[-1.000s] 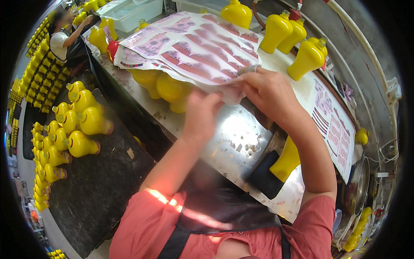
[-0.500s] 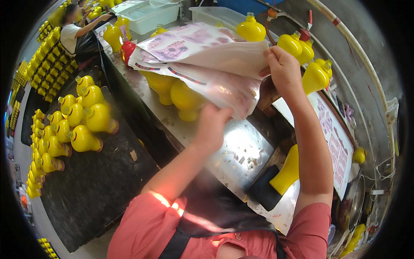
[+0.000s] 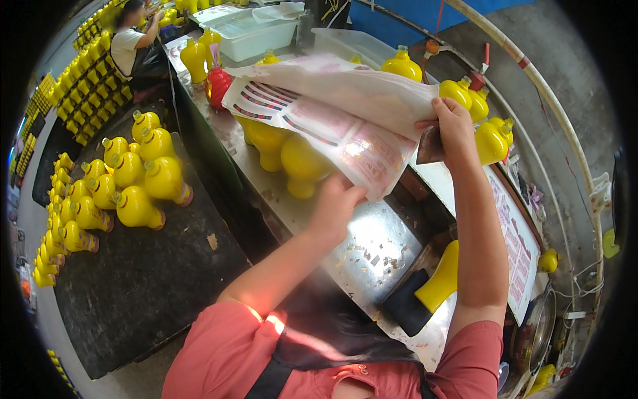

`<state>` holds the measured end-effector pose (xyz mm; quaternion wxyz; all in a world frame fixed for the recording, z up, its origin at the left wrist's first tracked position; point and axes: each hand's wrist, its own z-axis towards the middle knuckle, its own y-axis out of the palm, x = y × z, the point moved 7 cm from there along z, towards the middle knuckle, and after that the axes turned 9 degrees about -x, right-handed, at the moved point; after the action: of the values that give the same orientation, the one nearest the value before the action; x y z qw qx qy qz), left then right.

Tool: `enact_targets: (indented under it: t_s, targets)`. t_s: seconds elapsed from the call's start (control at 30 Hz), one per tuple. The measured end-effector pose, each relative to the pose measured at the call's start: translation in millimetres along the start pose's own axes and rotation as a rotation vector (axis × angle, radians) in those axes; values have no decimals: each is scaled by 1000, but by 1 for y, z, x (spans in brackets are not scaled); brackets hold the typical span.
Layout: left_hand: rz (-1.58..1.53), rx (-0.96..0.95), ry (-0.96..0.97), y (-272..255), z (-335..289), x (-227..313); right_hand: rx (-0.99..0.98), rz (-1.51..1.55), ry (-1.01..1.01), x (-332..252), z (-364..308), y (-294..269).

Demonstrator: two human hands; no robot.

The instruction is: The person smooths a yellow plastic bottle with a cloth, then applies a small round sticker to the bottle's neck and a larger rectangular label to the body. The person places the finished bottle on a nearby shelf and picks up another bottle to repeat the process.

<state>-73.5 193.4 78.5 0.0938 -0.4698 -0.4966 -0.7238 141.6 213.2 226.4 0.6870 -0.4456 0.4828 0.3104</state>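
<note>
A stack of printed sheets [image 3: 312, 123] with pink patterns and dark strips is spread over the bench, its upper leaf folded back to show the white underside. My right hand [image 3: 454, 130] is closed on the right corner of the lifted leaf. A dark brown flat piece [image 3: 430, 145] shows just under those fingers; whether it is held I cannot tell. My left hand [image 3: 335, 206] pinches the lower edge of the lower sheet. Beneath the sheets, partly covered, lie yellow bottles [image 3: 307, 165]. Another yellow bottle [image 3: 438, 278] lies on a black pad [image 3: 407, 304] by my right forearm.
Many yellow bottles [image 3: 138, 206] stand on a dark table to the left. A red bottle [image 3: 217, 86] and white tubs [image 3: 258, 40] sit at the back. More yellow bottles [image 3: 492, 141] and a printed board [image 3: 508, 233] line the right. A co-worker [image 3: 133, 43] is at far left.
The lifted leaf is folded further back, baring more of the printed sheet below. My left hand has moved slightly right and down with the sheet's edge; the view has shifted a little.
</note>
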Motion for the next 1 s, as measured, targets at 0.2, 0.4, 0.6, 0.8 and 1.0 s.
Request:
enact_targets:
  t_s: [0.2,0.4,0.6,0.8,1.0]
  targets:
    - [82,-19,40,-5,-13,7,27,80,83,10,7,-5]
    - [240,87,432,-16,-38,56,19,251,159,29,9,-11]
    - [9,141,374,-50,30,135,43,301,147,36,-6,-7]
    - [-93,249,141,-82,110,194,38,316,93,34,-27,2]
    - [-53,272,106,-106,147,207,-33,327,109,50,-45,7]
